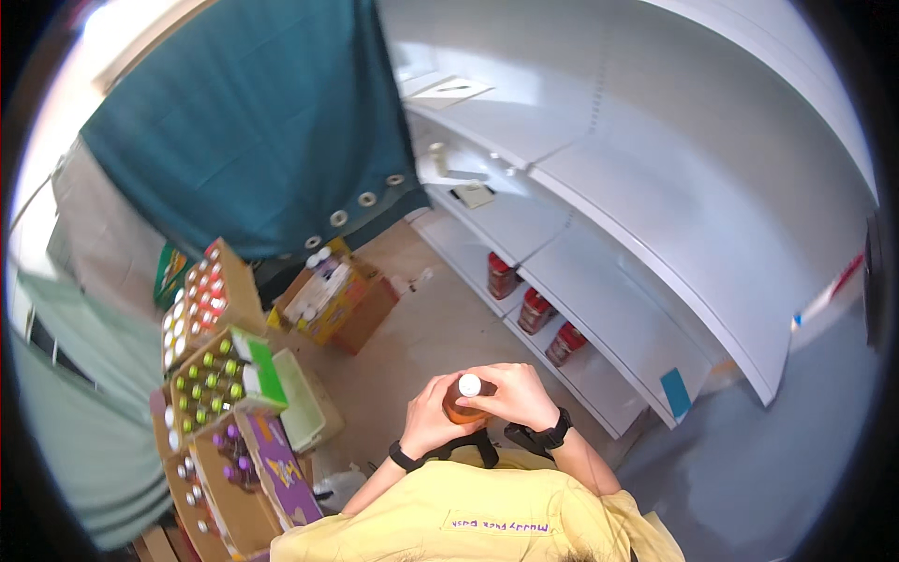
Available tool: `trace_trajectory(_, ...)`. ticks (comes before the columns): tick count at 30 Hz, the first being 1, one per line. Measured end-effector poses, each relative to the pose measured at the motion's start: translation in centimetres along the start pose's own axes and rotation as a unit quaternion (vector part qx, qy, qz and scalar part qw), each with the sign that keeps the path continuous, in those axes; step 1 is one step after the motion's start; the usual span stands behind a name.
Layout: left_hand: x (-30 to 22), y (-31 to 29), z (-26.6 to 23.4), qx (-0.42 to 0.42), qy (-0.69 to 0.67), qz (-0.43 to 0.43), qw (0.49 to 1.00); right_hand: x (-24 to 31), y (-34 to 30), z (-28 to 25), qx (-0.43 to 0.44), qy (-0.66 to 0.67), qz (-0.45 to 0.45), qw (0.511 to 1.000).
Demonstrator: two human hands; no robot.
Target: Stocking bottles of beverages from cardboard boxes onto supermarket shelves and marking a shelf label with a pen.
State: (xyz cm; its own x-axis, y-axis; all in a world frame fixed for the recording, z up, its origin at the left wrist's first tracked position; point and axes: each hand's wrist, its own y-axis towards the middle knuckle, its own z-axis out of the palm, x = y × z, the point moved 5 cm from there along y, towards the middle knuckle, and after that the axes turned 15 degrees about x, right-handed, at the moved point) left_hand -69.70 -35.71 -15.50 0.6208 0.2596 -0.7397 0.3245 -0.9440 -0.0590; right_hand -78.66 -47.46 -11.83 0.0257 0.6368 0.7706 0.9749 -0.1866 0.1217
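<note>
A bottle of amber-orange drink with a white cap [459, 406] is held upright in front of my chest. My left hand [430, 413] wraps round its body from the left side. From the right, my right hand [516, 396] grips the upper part, its thumb and fingers just below the cap. Both hands are closed on the bottle, and they hide much of its sides. Black bands circle both wrists.
Grey shelving [637, 225] curves along the right, with red packages [535, 312] on its bottom level. Open cartons of bottles with green caps [213, 379], purple caps [236, 459] and red caps [208, 298] line the left. Another carton [367, 314] stands before a teal curtain [253, 122].
</note>
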Motion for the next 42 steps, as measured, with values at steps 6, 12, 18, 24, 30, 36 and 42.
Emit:
trace_trajectory(6, -6.1, 7.5, 2.7, 0.098, 0.026, 0.159, 0.982, -2.4, -5.7, -7.0, -0.141, 0.011, 0.082, 0.987)
trace_trajectory(12, -14.4, 16.1, 7.0, 0.193, 0.021, 0.326, 0.925, -4.7, -11.6, -14.3, -0.324, -0.061, 0.133, 0.935)
trace_trajectory(18, -23.1, 23.2, 11.7, 0.28, -0.008, 0.43, 0.858, -5.9, -16.6, -21.3, -0.416, -0.071, 0.195, 0.885)
trace_trajectory(24, -31.0, 26.5, 16.1, 0.313, -0.097, 0.505, 0.799, -6.2, -20.2, -26.0, -0.551, -0.141, 0.225, 0.791)
trace_trajectory(30, -36.8, 27.2, 20.6, 0.383, -0.084, 0.554, 0.735, -7.3, -25.5, -27.2, -0.642, -0.146, 0.279, 0.699)
trace_trajectory(36, -40.5, 26.6, 24.7, 0.422, -0.1, 0.557, 0.708, -7.2, -29.3, -29.0, -0.684, -0.15, 0.343, 0.627)
trace_trajectory(42, -43.3, 26.9, 27.8, 0.414, -0.105, 0.536, 0.729, -8.9, -33.1, -31.7, -0.693, -0.153, 0.344, 0.615)
